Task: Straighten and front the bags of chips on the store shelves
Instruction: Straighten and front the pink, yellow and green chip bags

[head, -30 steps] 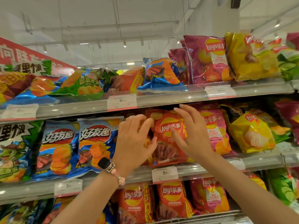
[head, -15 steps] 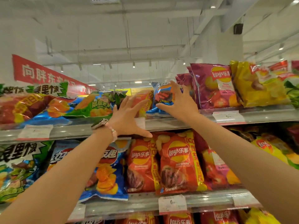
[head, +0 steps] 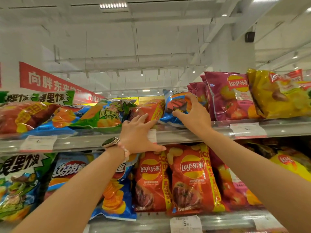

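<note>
The right hand (head: 193, 115) reaches up to the top shelf (head: 185, 134) and grips a blue chip bag (head: 175, 105), fingers curled over its front and thumb pressed low on its face; the bag leans back, tilted, with its lower edge on the shelf lip. The left hand (head: 139, 133) is spread wide just left of it, fingers straight: the fingertips rest on an orange bag (head: 149, 108) that lies slanted beside the blue one, while the thumb stretches down across the shelf's front rail towards the row below. A watch (head: 110, 142) and a pink bead bracelet (head: 125, 151) sit on the left wrist.

To the left of the left hand, more bags lie flat or slumped on the top shelf: a green bag (head: 104, 115) with a cartoon frog, a blue and orange bag (head: 55, 121) partly under it, and a red bag (head: 20, 116) at the far end. To the right of the right hand, magenta Lay's bags (head: 228, 96) stand upright in a row, with yellow bags (head: 279, 96) beyond them. White price tags (head: 247, 130) are clipped along the rail.

Below the hands, on the next shelf, two red Lay's bags (head: 191, 180) stand upright facing out, the right one overlapping the left. Left of them, behind the left forearm, stand blue ridged-chip bags (head: 114, 195) and a green bag at the edge. A pink bag and a yellow bag sit behind the right forearm, partly hidden.

Above the shelving hangs a red banner (head: 50, 79) with white characters.
</note>
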{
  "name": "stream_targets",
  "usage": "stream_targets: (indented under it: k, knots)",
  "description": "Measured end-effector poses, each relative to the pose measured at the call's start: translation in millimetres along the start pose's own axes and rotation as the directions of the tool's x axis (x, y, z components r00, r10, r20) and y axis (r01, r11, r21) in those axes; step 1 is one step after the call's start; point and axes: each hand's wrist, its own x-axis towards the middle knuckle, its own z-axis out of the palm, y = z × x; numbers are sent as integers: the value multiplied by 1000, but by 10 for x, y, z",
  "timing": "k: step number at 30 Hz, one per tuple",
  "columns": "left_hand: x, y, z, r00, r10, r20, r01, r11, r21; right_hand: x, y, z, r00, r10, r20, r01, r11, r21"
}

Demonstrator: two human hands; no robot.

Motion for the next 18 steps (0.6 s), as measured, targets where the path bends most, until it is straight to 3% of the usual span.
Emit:
stream_targets:
  k: [9,12,14,16,18]
  knots:
    - [-50,8,-108,999,40,18,-40,998,-47,-119,-267,-57,987,-114,-111,145,931,335]
    - [-117,-184,-314,987,145,76,-97,893,-440,-132,-429,-78,982,-140,-130,178,917,356]
    - [-194,-384,-426,989,146,-37,-139,792,-595,-135,-524,-85,981,-126,-144,174,902,395]
    - [-243,-634,-461,975,-2,-223,-120,838,-532,-150,-601,-70,981,-111,-157,169,890,424]
    - [-290,-895,-466,911,-179,-372,-8,893,-450,-181,-683,-29,979,-120,-162,180,885,430]
